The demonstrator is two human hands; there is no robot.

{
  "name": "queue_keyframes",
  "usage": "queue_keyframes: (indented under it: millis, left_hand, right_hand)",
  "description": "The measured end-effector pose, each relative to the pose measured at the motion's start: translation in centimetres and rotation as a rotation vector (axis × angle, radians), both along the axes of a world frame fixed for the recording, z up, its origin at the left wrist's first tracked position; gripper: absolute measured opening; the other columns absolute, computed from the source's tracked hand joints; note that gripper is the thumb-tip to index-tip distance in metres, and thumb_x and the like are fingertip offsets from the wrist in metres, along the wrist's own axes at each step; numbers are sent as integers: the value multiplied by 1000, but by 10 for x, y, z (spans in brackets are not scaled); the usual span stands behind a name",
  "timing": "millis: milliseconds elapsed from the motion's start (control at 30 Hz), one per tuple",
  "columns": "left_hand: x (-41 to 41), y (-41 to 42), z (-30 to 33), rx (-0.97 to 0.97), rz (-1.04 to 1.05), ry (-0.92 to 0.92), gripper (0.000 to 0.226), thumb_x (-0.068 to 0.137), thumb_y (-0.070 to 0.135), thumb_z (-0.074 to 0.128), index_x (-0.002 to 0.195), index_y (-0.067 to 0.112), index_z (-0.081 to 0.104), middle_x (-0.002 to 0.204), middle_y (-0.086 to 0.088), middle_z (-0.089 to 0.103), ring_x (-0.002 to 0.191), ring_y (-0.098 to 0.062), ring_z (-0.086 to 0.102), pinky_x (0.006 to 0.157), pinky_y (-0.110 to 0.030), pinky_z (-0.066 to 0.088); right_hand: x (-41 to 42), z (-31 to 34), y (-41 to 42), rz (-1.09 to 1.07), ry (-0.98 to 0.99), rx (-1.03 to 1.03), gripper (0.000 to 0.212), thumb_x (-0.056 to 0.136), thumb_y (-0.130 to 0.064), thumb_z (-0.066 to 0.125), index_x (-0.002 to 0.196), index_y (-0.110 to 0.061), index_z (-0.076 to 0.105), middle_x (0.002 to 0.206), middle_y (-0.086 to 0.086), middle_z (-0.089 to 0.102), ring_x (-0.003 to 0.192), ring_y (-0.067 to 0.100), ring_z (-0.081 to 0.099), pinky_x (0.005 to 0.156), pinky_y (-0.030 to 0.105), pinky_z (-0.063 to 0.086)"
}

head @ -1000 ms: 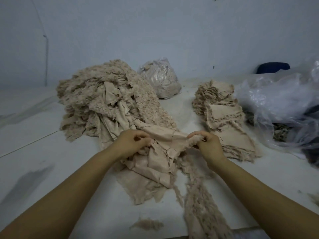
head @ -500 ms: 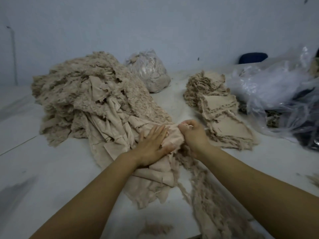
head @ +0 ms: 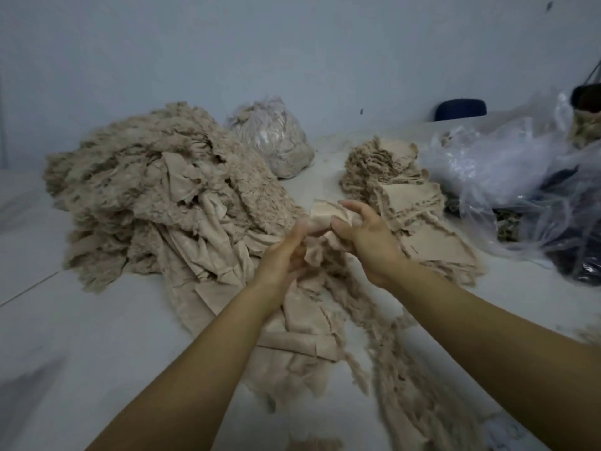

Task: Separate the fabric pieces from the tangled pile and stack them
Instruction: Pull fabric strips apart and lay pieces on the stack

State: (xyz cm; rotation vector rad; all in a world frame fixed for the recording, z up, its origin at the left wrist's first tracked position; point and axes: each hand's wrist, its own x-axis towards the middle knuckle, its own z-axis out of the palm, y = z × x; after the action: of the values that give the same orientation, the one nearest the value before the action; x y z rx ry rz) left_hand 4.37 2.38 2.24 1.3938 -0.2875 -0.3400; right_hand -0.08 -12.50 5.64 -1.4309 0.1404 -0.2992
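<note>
Right now a beige fabric piece [head: 325, 213] is up between both hands, above the near edge of the tangled pile [head: 156, 196]. Left hand [head: 286, 255] pinches it from below, right hand [head: 367, 236] curls round its top. Sorted stack [head: 400, 196] lies just right on the desk [head: 81, 336]; clear plastic bags [head: 507, 177] beyond.

A single head-worn view is given, aimed forward and down across the white table [head: 97, 336] toward the wall [head: 292, 43], with both forearms seen close below; no second view is provided
</note>
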Motion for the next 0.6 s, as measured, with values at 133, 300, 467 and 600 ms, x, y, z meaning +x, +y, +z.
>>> queue_keyframes:
  millis: [133,300,467,600]
  left_hand:
    - [1,-17,11,8,130,-7,26,96,9,50,71,10,56,57,-2,51,47,-9,54,46,-21,49]
    - [2,-29,21,35,77,-68,29,92,41,51,81,19,65,69,1,68,62,-10,65,55,-21,51]
    - [-4,-63,3,36,145,-16,18,90,18,61,88,0,63,84,-21,61,73,-25,56,66,-33,45]
    - [2,-105,0,124,178,-100,21,91,20,61,71,12,60,53,-7,47,37,-13,39,41,-16,31]
  right_hand:
    - [-1,-7,-4,122,31,248,10,92,-11,60,102,-8,59,92,9,70,79,16,68,65,22,56]
    - [9,-17,-3,-1,37,159,14,90,-13,65,80,-7,56,67,10,60,58,17,57,54,25,47]
    - [14,-29,-24,-265,-107,-89,40,92,-15,61,60,-20,38,50,-11,38,50,4,36,51,24,33]
    - [13,-31,-93,-486,-95,-324,42,92,-32,61,56,-19,42,50,-8,40,47,4,37,50,26,30]
